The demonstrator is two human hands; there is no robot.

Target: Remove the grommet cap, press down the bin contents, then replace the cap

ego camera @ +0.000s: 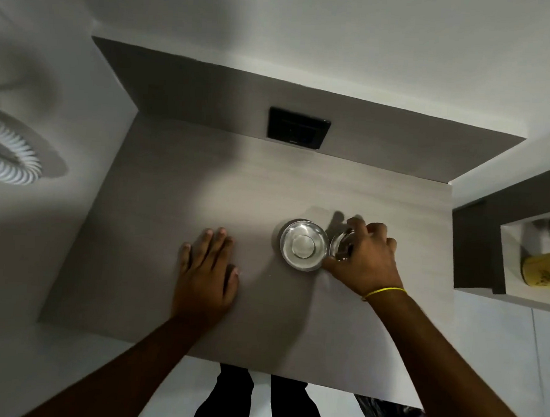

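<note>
A round shiny steel grommet (303,245) is set into the grey countertop (178,183), a paler disc showing at its middle. My right hand (365,257) sits just right of it, fingers closed on a shiny metal cap (341,244) that is tilted up at the grommet's right rim. The hand hides most of the cap. A yellow band circles that wrist. My left hand (207,268) lies flat on the counter to the grommet's left, palm down and fingers apart, holding nothing. The bin under the counter is out of sight.
A black switch plate (299,128) is mounted on the back panel behind the grommet. At the right, a wall niche holds a yellow bottle (545,268). A dark bag (390,415) hangs below the counter's front edge beside my legs (255,403). A white ribbed vent (9,160) is at the left.
</note>
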